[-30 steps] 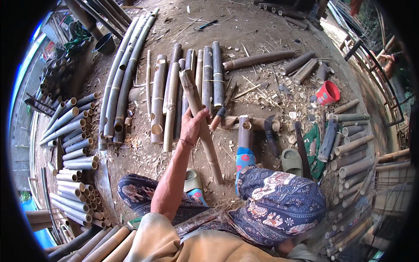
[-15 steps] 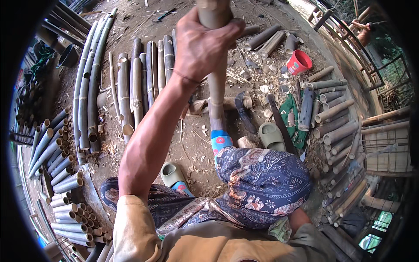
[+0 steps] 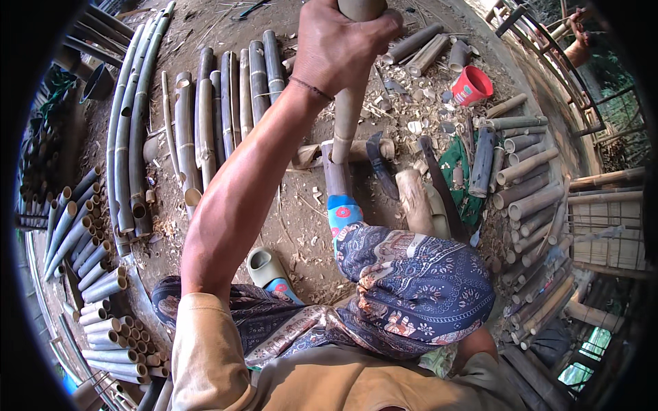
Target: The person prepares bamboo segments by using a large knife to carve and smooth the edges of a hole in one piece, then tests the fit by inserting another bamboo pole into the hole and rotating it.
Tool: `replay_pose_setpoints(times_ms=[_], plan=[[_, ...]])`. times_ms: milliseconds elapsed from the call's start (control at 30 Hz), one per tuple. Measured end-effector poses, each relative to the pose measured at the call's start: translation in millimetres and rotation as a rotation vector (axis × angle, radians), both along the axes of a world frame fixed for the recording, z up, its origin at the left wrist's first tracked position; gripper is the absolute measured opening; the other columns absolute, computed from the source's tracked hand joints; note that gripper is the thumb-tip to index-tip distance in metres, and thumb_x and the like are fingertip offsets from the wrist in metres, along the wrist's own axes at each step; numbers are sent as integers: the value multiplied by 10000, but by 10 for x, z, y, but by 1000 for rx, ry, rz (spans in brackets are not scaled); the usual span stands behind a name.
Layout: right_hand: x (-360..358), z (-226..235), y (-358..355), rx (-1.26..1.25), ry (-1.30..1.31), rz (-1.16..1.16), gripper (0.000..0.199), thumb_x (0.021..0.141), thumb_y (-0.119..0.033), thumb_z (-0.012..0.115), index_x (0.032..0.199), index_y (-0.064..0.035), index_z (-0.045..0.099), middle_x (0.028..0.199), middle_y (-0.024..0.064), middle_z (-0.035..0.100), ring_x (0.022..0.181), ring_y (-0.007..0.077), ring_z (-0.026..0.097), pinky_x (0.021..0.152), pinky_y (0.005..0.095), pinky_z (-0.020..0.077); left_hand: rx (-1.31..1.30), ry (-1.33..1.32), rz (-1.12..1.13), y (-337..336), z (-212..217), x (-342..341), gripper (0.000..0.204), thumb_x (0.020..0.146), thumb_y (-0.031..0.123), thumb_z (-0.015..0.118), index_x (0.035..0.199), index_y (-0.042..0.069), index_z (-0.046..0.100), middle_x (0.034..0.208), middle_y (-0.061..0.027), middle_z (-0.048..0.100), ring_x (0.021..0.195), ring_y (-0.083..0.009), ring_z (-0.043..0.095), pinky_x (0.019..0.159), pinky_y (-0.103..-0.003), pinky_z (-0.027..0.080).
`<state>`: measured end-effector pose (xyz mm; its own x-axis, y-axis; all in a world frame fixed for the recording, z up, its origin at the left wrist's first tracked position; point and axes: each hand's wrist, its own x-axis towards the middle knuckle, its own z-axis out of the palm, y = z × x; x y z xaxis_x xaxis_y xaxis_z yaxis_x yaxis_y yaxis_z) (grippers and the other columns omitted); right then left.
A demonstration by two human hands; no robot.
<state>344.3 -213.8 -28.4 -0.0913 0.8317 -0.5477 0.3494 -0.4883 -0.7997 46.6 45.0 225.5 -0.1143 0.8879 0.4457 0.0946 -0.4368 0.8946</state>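
Across most of the frame: brown dirt ground [image 3: 301, 226], wood chips scattered over it. Lower centre, patterned dark-blue trousers [image 3: 418, 288], knees bent. Right edge, stacked bamboo lengths [image 3: 534, 195]. Upper left, long bamboo poles [image 3: 139, 123] side by side; just right of them, row of shorter bamboo tubes [image 3: 185, 130]. Upper centre, held pole [image 3: 351, 113], roughly upright, seen steeply from its top end. Its foot meets a short bamboo piece [image 3: 338, 178] at frame centre; can't tell if it's in a hole or only against the surface. Short piece lies over a crosswise log [image 3: 377, 149]. Left hand [image 3: 343, 44], top centre, fingers curled closed round the held pole near its top. Right hand hidden behind the knee, lower right; can't tell finger opening or any hold. Pale wood block [image 3: 415, 198] tilted just above that knee, partly covering a sandal. Upper right, red bucket [image 3: 473, 85], tipped. Curved dark tool [image 3: 380, 164] near the short piece. Blue sock [image 3: 344, 216] at that piece's lower end. Dark cord [image 3: 312, 88] round the left wrist.
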Motion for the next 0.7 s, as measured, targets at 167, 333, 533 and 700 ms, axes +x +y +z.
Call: replay_pose_setpoints(times_ms=[167,333,533,700], plan=[[114,446,228,36,47,-56,723,764,-189,705,1373,-9,359,1148,189,540,1007,287,572,899,387,470,45,-132,-117,-4,-21,-17,189,761,124,733,808,6,592,668,-34,625,588,-92,593,541,-258,487],[234,1142,527,140,66,-130,723,763,-192,708,1370,-9,360,1142,185,545,998,281,577,894,384,474,-22,-42,-89,-163,31,-10,210,758,123,733,867,7,595,724,-34,634,626,-86,588,565,-252,485],[-27,1964,895,428,84,-137,715,746,-243,718,1314,25,377,1003,164,612,867,219,622,807,357,524,70,20,-67,-154,-183,-92,289,740,160,736,947,-7,623,788,-70,665,727,-103,611,678,-291,514],[-1,3168,1041,899,1,85,726,781,-339,688,1335,31,401,1112,188,580,946,234,597,837,358,508,296,-25,-86,-322,-242,117,436,653,200,768,1035,29,643,855,-172,694,775,-267,707,729,-362,560]])
